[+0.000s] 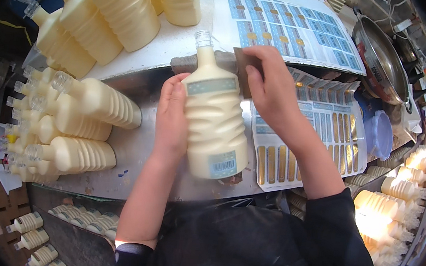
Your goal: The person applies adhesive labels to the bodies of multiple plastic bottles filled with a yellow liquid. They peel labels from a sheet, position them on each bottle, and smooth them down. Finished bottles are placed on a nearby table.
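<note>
Black clothing point(242, 246): your torso and sleeves fill the lower middle, nearest the camera.
Cream bottle point(215, 125): in front of you over the metal worktop point(133, 163), clear neck pointing away from you, base toward you.
Bottle labels: a greenish band point(212, 86) across its shoulder and a barcode label point(223, 164) near its base.
Left hand point(173, 112): partly closed, your palm and thumb against the bottle's left side.
Right hand point(273, 85): pinched, your thumb and fingers gripping a flat brown piece point(242, 76) just beside the bottle's right shoulder; you cannot tell whether the piece touches it.
Gold-and-blue label sheet point(339, 108): partly beneath your right forearm.
Blue label sheet point(308, 31): on the white table point(168, 41) beyond.
Bottle groups: standing bottles point(124, 10) at far left, lying bottles point(92, 111) on the worktop to your left.
Metal pan point(384, 55): far right, above a pale purple tub point(380, 135).
</note>
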The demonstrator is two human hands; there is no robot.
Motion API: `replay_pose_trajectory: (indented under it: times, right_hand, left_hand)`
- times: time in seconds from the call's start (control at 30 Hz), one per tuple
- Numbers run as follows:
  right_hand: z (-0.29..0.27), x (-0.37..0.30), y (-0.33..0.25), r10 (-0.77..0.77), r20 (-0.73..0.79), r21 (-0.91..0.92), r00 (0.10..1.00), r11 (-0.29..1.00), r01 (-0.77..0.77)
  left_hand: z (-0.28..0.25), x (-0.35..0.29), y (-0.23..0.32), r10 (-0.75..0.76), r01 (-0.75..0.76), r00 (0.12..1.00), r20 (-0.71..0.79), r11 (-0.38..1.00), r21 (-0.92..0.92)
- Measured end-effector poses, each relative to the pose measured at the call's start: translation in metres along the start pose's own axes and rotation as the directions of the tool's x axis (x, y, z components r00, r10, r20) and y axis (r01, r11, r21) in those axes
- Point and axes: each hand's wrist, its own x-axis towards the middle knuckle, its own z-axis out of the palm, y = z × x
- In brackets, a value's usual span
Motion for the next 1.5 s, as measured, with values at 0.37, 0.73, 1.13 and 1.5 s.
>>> replay_pose_trajectory:
  times: [0.37,0.73,1.13,1.5]
  right_hand:
    - [-0.012,-0.118,-0.09,0.093,0.39,-0.048,0.916,0.996,-0.08]
    - [-0.033,-0.123,-0.041,0.406,0.1,0.111,0.908,0.903,-0.416]
    - [0.014,-0.031,0.005,0.407,0.028,0.293,0.913,0.87,-0.397]
    - [0.005,-0.053,0.025,0.285,0.032,0.615,0.958,0.75,-0.244]
  left_hand:
    - [-0.001,-0.091,-0.034,0.271,-0.167,0.955,-0.119,0.824,0.542]
    - [-0.003,-0.072,0.004,0.512,-0.377,0.855,0.086,0.498,0.781]
    - [0.027,0.054,0.061,0.342,-0.36,0.88,0.329,0.028,0.933]
    - [0.019,0.018,0.114,0.231,-0.281,0.957,0.177,0.575,0.768]
